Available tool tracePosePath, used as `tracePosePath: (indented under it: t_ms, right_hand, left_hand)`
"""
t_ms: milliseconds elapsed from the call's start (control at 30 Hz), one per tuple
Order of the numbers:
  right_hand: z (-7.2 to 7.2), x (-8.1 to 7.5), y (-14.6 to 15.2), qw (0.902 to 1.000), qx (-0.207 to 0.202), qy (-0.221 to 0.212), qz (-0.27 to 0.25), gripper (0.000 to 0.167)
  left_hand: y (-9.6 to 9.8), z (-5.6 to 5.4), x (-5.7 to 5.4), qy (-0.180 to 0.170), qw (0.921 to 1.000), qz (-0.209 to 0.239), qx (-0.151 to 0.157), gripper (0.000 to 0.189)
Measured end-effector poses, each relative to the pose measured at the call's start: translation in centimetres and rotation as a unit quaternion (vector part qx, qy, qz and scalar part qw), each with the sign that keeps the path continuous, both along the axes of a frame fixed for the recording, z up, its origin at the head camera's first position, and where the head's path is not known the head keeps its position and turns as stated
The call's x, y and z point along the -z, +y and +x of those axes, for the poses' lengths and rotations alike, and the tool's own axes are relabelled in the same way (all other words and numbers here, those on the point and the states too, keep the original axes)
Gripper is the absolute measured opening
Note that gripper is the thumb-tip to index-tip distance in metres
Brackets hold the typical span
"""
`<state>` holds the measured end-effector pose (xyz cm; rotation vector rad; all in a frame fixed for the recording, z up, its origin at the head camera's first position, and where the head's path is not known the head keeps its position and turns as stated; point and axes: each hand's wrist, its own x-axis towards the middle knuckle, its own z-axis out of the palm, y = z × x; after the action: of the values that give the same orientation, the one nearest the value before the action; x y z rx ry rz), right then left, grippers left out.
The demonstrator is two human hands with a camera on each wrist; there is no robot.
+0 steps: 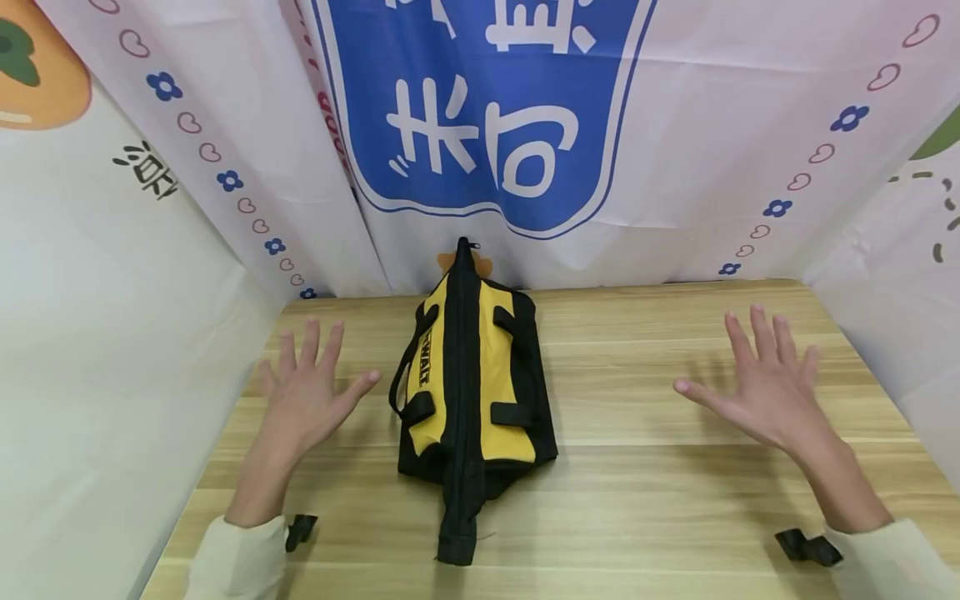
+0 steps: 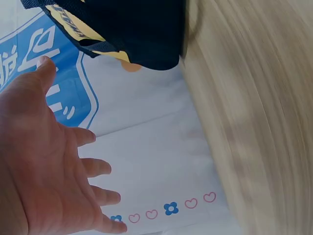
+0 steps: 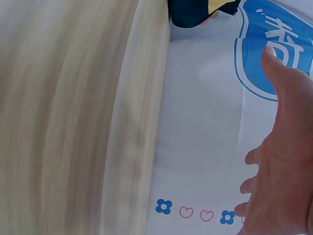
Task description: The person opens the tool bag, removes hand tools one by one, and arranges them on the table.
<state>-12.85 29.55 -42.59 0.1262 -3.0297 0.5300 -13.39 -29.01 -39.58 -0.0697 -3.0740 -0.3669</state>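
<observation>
A yellow and black zippered tool bag (image 1: 498, 367) stands on the wooden table, its dark zip strip running from front to back along the top. One strap handle loops out on its left side. To the left of the bag, my left hand (image 1: 306, 408) hovers with fingers spread, apart from it. My right hand (image 1: 772, 396) is held over the table well to the right, fingers also spread and holding nothing. The left wrist view shows part of the bag (image 2: 142, 29) beyond the thumb of the left hand (image 2: 49, 161). In the right wrist view, only a dark corner of the bag (image 3: 188, 12) appears, away from the right hand (image 3: 288, 152).
A white cloth (image 1: 660, 150) with a blue printed badge hangs behind the table (image 1: 615, 500). White side panels (image 1: 97, 333) flank the table at left and right. The bag's far end is close to the hanging cloth. Small black pieces (image 1: 808, 547) sit by both cuffs.
</observation>
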Motion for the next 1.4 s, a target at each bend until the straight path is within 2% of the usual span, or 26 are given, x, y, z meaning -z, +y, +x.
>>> tracePosePath:
  t_ms: [300,533,633,800,900,1100,1233,1400]
  right_hand:
    - [-0.6,-0.1,-0.7,0.9990,-0.003,0.002,-0.044,0.122]
    - [-1.2,-0.5,-0.7,0.9954,-0.015,0.014,-0.094,0.118]
    - [-1.6,-0.7,-0.7,0.9928,-0.023,0.013,-0.117,0.117]
    - [-2.0,-1.1,-0.8,0.9879,-0.021,-0.005,-0.154,0.114]
    - [-2.1,-1.4,-0.9,0.9829,-0.028,-0.001,-0.182,0.110]
    - [-2.3,-1.9,-1.3,0.9694,-0.035,0.021,-0.242,0.097]
    - [-2.4,-2.4,-1.7,0.9604,-0.032,0.030,-0.275,0.090]
    - [-2.5,-2.7,-2.3,0.9588,-0.030,0.042,-0.279,0.082]
  left_hand:
    - [0.5,-0.8,0.2,-0.017,0.9981,0.055,0.024,0.096]
    - [0.8,-1.9,0.7,-0.024,0.9901,0.125,0.059,0.089]
    - [0.7,-2.6,1.2,-0.024,0.9827,0.164,0.082,0.084]
    - [0.9,-3.7,2.4,-0.028,0.9656,0.226,0.126,0.077]
    - [1.2,-4.2,2.9,-0.033,0.9555,0.255,0.144,0.073]
    - [2.0,-5.0,3.5,-0.076,0.9334,0.310,0.163,0.069]
    - [2.7,-5.4,4.1,-0.114,0.9266,0.315,0.171,0.071]
    - [3.6,-5.6,4.6,-0.119,0.9240,0.319,0.174,0.072]
